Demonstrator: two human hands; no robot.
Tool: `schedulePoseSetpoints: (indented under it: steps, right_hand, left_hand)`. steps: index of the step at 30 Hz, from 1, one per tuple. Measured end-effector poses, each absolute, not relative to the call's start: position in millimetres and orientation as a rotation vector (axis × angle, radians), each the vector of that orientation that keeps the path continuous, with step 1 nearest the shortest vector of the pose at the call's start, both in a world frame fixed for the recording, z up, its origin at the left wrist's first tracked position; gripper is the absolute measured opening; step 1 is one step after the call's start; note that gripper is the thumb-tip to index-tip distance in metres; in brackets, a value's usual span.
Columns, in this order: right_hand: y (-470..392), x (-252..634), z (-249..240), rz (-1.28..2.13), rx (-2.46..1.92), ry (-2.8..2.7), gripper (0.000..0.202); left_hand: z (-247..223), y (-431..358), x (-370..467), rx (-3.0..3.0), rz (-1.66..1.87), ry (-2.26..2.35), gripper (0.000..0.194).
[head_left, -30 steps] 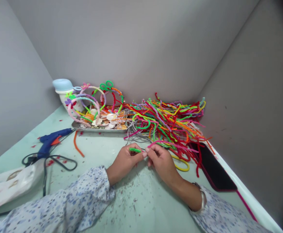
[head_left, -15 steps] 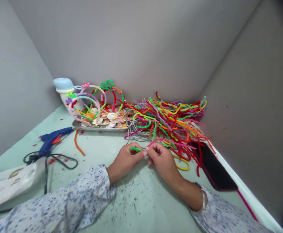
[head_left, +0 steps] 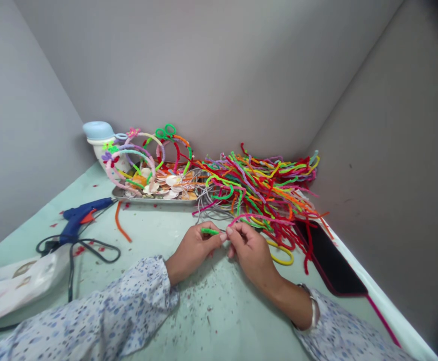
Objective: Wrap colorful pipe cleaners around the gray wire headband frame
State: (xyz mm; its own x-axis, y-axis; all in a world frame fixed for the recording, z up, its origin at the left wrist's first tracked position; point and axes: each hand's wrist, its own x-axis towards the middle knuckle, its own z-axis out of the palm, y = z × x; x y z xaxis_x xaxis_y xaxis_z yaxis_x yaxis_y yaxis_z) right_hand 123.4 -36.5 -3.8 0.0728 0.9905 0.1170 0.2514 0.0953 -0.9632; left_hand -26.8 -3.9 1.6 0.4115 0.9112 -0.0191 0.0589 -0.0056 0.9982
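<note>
left hand (head_left: 192, 249) clamped on green fuzzy stem (head_left: 209, 231) | right hand (head_left: 254, 251) pinching pink stem (head_left: 254, 216) by its end — likely for fine control | stem pile (head_left: 266, 183) far right — presumably for reach

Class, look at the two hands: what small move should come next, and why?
Probably a small twist of the pink fuzzy strip against the green fuzzy strip. The left hand holds the green one, the pink one runs from the fingertips of the right hand, and the two hands' fingertips nearly meet.
</note>
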Motion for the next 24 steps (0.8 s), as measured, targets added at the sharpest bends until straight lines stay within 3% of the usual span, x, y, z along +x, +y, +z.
schedulePoseSetpoints:
  steps: [24]
  right_hand:
    - [-35.6,123.7,-6.9,0.863,-1.296,-1.45,0.014]
  left_hand:
    - [2.4,-3.9,-27.8,1.411,0.849,0.947,0.023]
